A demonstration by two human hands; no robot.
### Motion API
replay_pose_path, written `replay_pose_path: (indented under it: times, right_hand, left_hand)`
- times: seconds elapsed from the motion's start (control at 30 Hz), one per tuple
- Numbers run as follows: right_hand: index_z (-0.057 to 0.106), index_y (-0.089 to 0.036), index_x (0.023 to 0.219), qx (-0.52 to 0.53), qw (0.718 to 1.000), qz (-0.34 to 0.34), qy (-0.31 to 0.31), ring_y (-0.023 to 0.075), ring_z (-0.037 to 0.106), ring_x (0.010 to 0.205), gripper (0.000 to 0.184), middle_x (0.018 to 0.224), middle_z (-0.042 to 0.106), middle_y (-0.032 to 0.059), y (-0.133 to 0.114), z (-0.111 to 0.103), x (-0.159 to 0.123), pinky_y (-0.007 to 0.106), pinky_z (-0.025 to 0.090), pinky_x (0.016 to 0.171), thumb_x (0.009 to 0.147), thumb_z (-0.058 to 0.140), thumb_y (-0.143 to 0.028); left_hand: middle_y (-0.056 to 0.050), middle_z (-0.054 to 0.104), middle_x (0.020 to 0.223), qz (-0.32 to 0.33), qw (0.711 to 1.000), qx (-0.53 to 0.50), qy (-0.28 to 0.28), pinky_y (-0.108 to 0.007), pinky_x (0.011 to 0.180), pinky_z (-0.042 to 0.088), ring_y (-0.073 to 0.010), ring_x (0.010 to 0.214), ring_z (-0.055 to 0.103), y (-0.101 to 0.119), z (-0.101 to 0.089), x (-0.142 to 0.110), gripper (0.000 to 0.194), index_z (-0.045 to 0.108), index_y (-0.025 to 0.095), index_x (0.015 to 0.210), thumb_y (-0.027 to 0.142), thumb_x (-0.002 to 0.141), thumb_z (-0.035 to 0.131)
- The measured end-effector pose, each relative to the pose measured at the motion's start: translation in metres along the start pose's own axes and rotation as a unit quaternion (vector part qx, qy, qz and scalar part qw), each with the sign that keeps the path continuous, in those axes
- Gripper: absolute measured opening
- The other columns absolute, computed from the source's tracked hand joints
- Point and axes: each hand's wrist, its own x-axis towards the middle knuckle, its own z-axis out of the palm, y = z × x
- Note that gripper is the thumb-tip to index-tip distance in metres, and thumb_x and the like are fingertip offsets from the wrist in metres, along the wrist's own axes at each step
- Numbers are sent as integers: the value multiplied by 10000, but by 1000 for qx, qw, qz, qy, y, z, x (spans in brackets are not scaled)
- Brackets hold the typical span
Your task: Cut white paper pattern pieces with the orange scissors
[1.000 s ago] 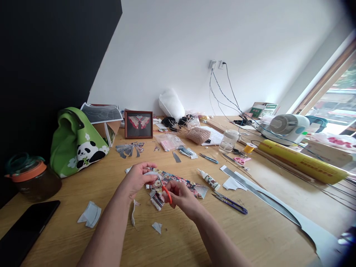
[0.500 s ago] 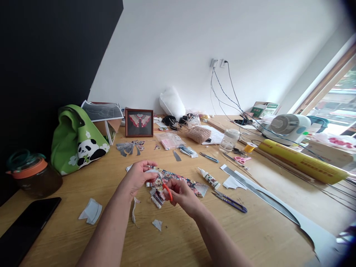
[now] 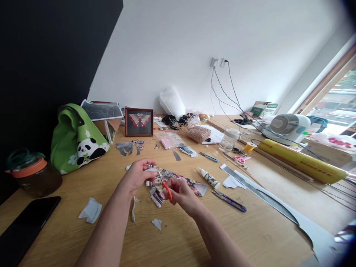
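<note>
My left hand point(image 3: 139, 176) pinches a small white piece point(image 3: 151, 170), paper or fabric, I cannot tell which. My right hand point(image 3: 180, 193) is closed on orange-handled scissors point(image 3: 167, 191), whose blades point up and left to the edge of that piece. Under both hands lies floral patterned fabric point(image 3: 178, 176) with a striped, frayed end point(image 3: 157, 200). Close to my right hand are a white glue bottle point(image 3: 208, 178) and blue-handled thread snips point(image 3: 229, 201). Pale scraps point(image 3: 157, 223) and a thin white strip point(image 3: 134, 210) rest on the table before me.
At left are a phone point(image 3: 29, 226), an orange-lidded jug point(image 3: 32, 176) and a green panda bag point(image 3: 75, 144). A framed piece point(image 3: 139, 122) stands behind. Long grey-white sheet point(image 3: 267, 200), yellow roll point(image 3: 300, 159), fan point(image 3: 289, 128) and glass jar point(image 3: 229, 139) occupy the right.
Almost nothing differs. Both hands keep the same place, with the scissors still at the white piece; the view has shifted very slightly.
</note>
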Motion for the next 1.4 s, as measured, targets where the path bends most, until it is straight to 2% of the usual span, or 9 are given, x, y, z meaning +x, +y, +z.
replay_pose_path:
  times: [0.6, 1.0, 1.4]
  right_hand:
    - [528, -166, 685, -4, 1000, 9, 12, 65, 342, 471, 403, 579, 483, -43, -4, 1, 0, 211, 245, 438, 672, 733, -513]
    - [500, -166, 661, 8, 1000, 14, 19, 64, 337, 476, 415, 571, 464, -46, -5, 3, 2, 208, 237, 432, 659, 747, -500]
    - [500, -160, 656, 10, 1000, 17, 19, 58, 332, 467, 412, 560, 462, -47, -6, 3, 1, 203, 233, 424, 656, 754, -485]
  left_hand:
    - [18, 616, 582, 9, 1000, 4, -8, -221, 526, 430, -83, 479, 526, -1, 0, 0, 408, 627, 114, 881, 137, 500, 772]
    - [2, 641, 589, -18, 1000, -12, -6, -221, 562, 466, -93, 510, 568, 2, 1, -3, 458, 621, 99, 933, 143, 510, 791]
    - [7, 641, 582, -23, 1000, -1, 3, -216, 550, 459, -79, 481, 549, 4, 1, -3, 409, 602, 80, 965, 122, 578, 726]
